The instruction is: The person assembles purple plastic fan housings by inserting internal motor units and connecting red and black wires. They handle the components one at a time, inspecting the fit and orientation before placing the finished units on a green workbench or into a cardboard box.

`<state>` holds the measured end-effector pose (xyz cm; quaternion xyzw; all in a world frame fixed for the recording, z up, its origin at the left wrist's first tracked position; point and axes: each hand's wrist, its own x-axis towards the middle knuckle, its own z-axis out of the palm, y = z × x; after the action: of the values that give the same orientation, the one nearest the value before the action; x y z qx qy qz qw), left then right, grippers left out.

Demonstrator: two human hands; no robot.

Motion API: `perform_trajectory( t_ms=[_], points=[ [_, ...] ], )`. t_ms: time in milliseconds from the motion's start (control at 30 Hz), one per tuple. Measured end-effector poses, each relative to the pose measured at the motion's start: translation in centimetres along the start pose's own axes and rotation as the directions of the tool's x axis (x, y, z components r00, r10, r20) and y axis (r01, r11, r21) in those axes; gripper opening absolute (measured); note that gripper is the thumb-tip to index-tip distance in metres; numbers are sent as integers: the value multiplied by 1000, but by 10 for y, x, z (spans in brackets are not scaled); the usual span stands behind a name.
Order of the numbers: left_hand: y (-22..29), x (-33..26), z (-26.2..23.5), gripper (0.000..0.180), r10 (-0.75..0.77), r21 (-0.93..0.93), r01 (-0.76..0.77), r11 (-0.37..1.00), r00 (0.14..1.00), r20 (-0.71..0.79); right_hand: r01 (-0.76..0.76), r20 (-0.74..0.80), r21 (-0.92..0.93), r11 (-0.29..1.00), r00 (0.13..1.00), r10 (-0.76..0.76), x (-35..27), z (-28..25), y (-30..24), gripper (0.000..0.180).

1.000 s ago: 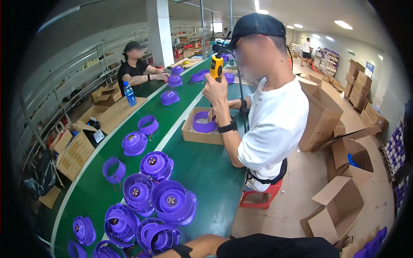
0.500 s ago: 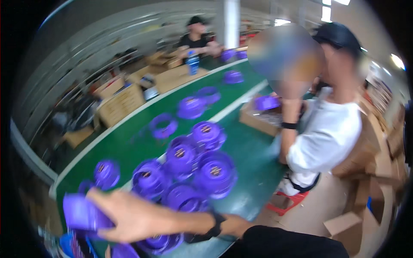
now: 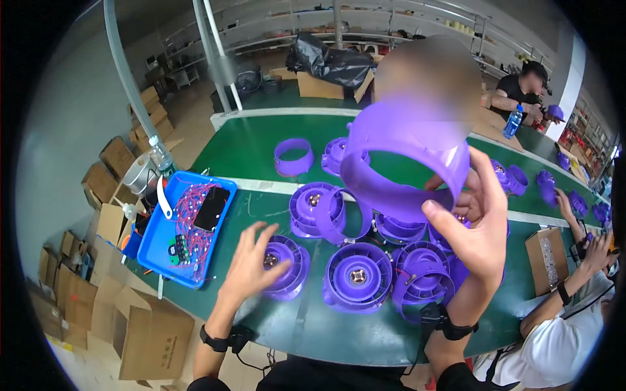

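Right across the scene, green table (image 3: 261, 208): purple parts crowd its middle, far and near.
Cardboard box (image 3: 153, 339): sits at near left, flaps apart.
Blue tray (image 3: 155, 238): out on the left, red wires bunched inside!
Purple ring (image 3: 417, 133): up it is, tilted, above the middle cluster.
Purple housing (image 3: 290, 267): below the left fingers, upright on the tabletop.
Right hand (image 3: 479, 228): pinches the ring's right side, thumb against fingers.
Left hand (image 3: 251, 264): fingers spread, gripping nothing, contact with the housing impossible to tell.
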<state>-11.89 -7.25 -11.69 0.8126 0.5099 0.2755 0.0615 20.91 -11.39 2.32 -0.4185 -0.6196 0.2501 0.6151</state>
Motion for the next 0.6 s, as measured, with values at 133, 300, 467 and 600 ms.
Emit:
perform_trajectory(
  t_ms=[133,300,467,600],
  points=[
    [53,52,-55,53,118,-203,-155,967,976,-182,53,-19,-81,995,998,-55,4,-5,3,64],
    [120,102,-66,69,172,-778,-233,584,972,-161,85,141,-205,975,988,-57,9,-14,14,66],
    [136,122,-42,83,151,-868,-178,463,981,-120,187,109,-346,920,981,-158,13,-14,18,64],
    [132,129,-32,98,174,-884,-205,420,974,-143,326,198,-313,892,941,-274,20,-9,24,73]
  ],
)
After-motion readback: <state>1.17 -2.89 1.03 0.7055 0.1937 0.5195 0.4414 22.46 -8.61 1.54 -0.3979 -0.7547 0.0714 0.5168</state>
